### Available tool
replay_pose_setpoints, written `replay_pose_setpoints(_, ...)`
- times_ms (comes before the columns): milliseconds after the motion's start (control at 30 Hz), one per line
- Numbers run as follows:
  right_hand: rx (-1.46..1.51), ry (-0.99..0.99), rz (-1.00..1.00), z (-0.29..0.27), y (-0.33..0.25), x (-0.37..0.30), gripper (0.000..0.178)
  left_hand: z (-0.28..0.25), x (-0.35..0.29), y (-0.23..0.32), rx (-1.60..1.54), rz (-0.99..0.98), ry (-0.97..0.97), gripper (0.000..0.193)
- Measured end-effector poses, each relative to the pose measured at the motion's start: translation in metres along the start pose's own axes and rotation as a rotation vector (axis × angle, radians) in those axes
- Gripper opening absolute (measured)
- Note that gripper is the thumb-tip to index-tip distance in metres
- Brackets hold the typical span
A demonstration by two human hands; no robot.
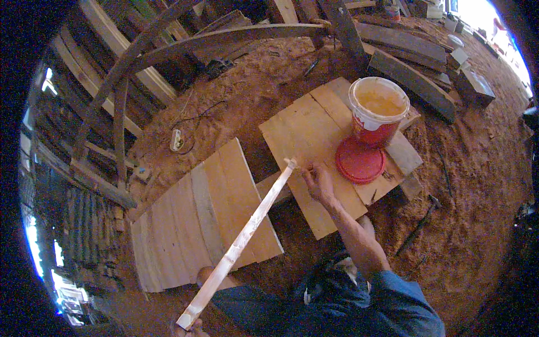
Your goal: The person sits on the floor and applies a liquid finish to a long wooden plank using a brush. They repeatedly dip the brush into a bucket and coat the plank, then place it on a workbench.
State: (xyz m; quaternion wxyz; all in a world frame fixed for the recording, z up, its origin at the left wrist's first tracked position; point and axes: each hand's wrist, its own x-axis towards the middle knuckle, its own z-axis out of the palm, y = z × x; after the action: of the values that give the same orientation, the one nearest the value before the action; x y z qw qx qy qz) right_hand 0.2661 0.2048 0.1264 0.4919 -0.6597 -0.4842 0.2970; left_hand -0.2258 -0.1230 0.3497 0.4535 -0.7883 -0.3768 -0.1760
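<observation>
A long, narrow wooden strip (238, 244) slants across the view, with pale, wet-looking smears along its upper face. At its near end, by the lower edge, my left hand (193, 330) is closed round it, only partly in view. Just right of the strip's far end is my right hand (319, 182), its fingers pinched together. A small thin thing (292, 162) shows between the fingertips and the strip end, too blurred to name. Beyond that hand stands an open red and white bucket (375, 126) holding a yellowish substance. Its round red lid (361, 161) lies in front.
Flat joined boards (303, 126) lie under the bucket; a second board panel (185, 224) lies to the left. A hammer (418, 224) rests on the reddish dirt at right. Timber beams (415, 78) are stacked at the back right, and a wooden frame (224, 42) stands at the back left.
</observation>
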Motion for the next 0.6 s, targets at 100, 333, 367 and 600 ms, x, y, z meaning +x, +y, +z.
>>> replay_pose_setpoints(100,0.049,0.026,-0.013,0.0,0.007,0.003,0.02,-0.005,-0.016,0.0,-0.082,-0.092,-0.169,0.018)
replay_pose_setpoints(333,0.017,0.015,-0.094,0.003,0.023,0.022,0.019,-0.001,0.009,0.019,-0.067,-0.308,0.037,0.022)
replay_pose_setpoints(367,0.032,-0.004,-0.04,0.002,0.022,0.025,0.019,-0.001,0.012,0.019,-0.071,-0.305,0.038,0.023)
replay_pose_setpoints(600,0.221,-0.053,-0.21,-0.022,-0.023,-0.017,0.024,-0.002,0.022,0.02,-0.104,-0.291,0.011,0.027)
